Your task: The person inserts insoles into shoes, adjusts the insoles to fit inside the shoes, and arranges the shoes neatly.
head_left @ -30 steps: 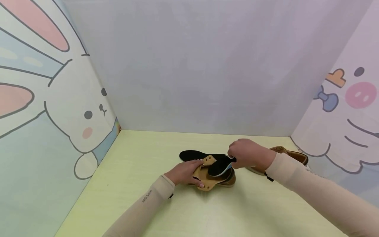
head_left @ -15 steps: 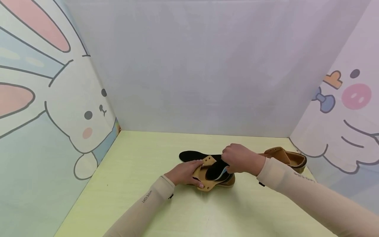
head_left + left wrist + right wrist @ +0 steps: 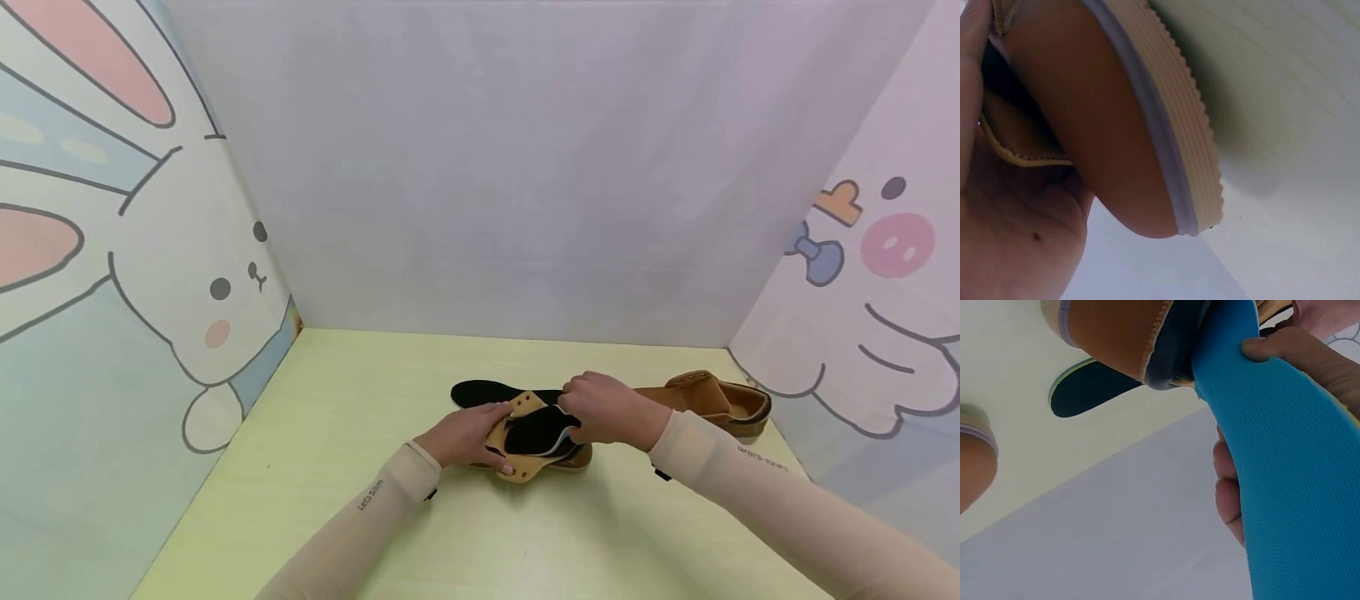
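Observation:
A tan lace-less shoe (image 3: 523,470) lies on the table with its eyelet flaps spread apart. My left hand (image 3: 467,435) grips it across the front, thumb on the near flap and fingers on the far one. In the left wrist view, the shoe's brown toe (image 3: 1094,125) and ridged sole show beside the palm. My right hand (image 3: 606,408) pinches an insole (image 3: 531,433), black on top, whose front end reaches into the shoe's opening. Its blue textured underside (image 3: 1291,462) faces the right wrist view, bent back over the heel.
A second black insole (image 3: 483,392) lies flat just behind the shoe. The matching brown shoe (image 3: 693,395) stands to the right, partly behind my right forearm. A pale back wall (image 3: 480,183) and printed side panels (image 3: 225,333) enclose the yellowish table (image 3: 360,375).
My right hand has moved left and slightly down, carrying the insole's front end deeper into the shoe. The left hand keeps its grip on the shoe.

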Demonstrator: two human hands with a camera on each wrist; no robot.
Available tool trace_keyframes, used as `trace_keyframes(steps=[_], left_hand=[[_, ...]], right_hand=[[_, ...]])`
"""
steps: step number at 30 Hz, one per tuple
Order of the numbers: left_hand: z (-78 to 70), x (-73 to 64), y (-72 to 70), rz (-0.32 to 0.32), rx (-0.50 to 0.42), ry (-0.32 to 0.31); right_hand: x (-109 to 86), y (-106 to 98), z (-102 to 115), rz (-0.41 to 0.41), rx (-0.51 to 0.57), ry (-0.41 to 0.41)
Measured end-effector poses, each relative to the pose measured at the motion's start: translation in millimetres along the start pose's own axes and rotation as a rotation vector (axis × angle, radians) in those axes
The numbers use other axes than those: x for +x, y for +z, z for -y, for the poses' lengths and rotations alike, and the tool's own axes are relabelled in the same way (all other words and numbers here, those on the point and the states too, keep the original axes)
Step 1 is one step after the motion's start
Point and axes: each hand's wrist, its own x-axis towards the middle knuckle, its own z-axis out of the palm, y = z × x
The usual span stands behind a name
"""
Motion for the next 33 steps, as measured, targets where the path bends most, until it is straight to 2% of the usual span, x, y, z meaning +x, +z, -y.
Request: trace_keyframes(steps=[7,17,26,33], left_hand=[[0.4,0.2,1.8,0.003,0.005,0.003],[-0.1,2.2,2.3,-0.002,0.001,0.009],[1.7,2.0,0.9,-0.007,-0.008,0.007],[3.2,1.2,1.0,-0.016,0.0,0.013]], right_hand=[[-1.2,9,1,-0.012,0.039,0.003],[6.3,19,1,-0.015,0.039,0.006],[7.1,26,2,-0.042,0.125,0.006],[9.2,36,3,-0.034,0.169,0.014]])
